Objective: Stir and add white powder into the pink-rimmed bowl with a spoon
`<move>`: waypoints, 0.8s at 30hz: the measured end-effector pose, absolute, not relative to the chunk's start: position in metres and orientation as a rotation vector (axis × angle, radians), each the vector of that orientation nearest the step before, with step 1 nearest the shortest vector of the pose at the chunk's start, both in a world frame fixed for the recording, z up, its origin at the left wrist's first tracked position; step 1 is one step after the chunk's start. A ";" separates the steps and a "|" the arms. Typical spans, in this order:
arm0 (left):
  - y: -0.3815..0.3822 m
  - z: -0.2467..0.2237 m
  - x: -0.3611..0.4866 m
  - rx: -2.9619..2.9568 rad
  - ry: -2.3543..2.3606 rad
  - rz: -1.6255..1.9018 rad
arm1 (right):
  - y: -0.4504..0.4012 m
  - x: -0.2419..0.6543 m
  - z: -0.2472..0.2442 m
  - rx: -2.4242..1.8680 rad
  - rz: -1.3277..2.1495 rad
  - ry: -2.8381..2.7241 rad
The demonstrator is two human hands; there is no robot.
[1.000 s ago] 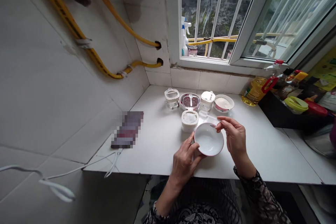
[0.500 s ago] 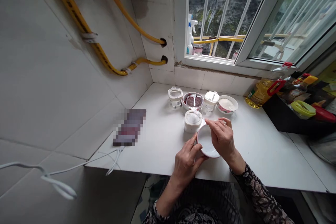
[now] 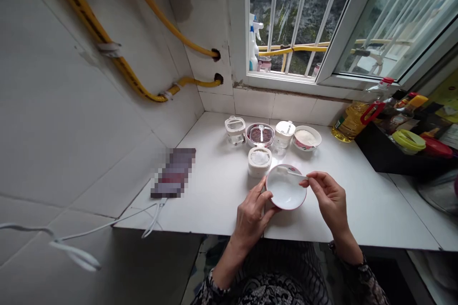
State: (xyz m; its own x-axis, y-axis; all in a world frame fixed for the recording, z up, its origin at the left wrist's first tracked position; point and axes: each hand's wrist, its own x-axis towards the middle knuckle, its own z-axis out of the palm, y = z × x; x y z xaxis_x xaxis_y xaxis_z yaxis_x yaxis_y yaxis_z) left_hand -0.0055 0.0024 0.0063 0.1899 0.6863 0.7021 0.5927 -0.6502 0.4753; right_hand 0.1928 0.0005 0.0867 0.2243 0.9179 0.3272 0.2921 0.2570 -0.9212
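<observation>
My left hand (image 3: 252, 214) grips the left rim of a white bowl (image 3: 286, 193) with a reddish outside, tilted a little above or on the counter. Between thumb and fingers, my right hand (image 3: 328, 200) pinches the handle of a small white spoon (image 3: 296, 174). The spoon's head is over the far inside of the bowl; whether it carries anything is hard to make out. Just beyond the bowl stands a white-rimmed jar (image 3: 260, 161) holding a white substance, its lid raised.
Behind are a clear jar (image 3: 235, 129), a bowl of dark red food (image 3: 260, 135) with a clear lid in front, another lidded jar (image 3: 285, 133) and a bowl of white powder (image 3: 307, 138). An oil bottle (image 3: 348, 121) and black condiment box (image 3: 379, 147) stand right; a pixelated dark object (image 3: 175, 171) lies left.
My right hand has moved right and toward me, bringing the spoon from the open jar to over the bowl. My left hand keeps its hold on the bowl.
</observation>
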 end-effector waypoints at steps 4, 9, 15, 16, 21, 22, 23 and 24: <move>0.003 0.007 -0.006 2.383 1.234 1.467 | -0.006 0.202 0.077 -1.276 0.213 -1.691; 0.002 0.006 -0.006 2.463 1.186 1.484 | 0.002 0.185 0.070 -1.087 -0.203 -1.975; 0.002 0.006 -0.007 2.428 1.198 1.470 | -0.013 0.186 0.083 -1.003 -0.012 -2.286; 0.002 0.006 -0.007 2.429 1.189 1.466 | -0.015 0.189 0.085 -1.011 0.014 -2.290; 0.001 0.007 -0.007 2.468 1.168 1.475 | -0.020 0.195 0.088 -0.980 -0.074 -2.203; 0.001 0.007 -0.007 2.473 1.171 1.472 | -0.020 0.195 0.088 -0.979 -0.061 -2.212; 0.001 0.007 -0.007 2.476 1.174 1.467 | -0.021 0.195 0.088 -0.985 -0.029 -2.223; 0.001 0.006 -0.007 2.477 1.174 1.461 | -0.022 0.196 0.087 -0.999 0.009 -2.227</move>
State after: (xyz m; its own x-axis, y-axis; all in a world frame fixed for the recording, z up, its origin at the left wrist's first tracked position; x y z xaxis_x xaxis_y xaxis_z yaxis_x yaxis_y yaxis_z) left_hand -0.0074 0.0009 0.0064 0.2719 0.6193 0.7366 0.5860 -0.7136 0.3838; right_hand 0.1960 -0.0224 0.0873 -0.4685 0.6614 0.5857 0.6565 0.7043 -0.2702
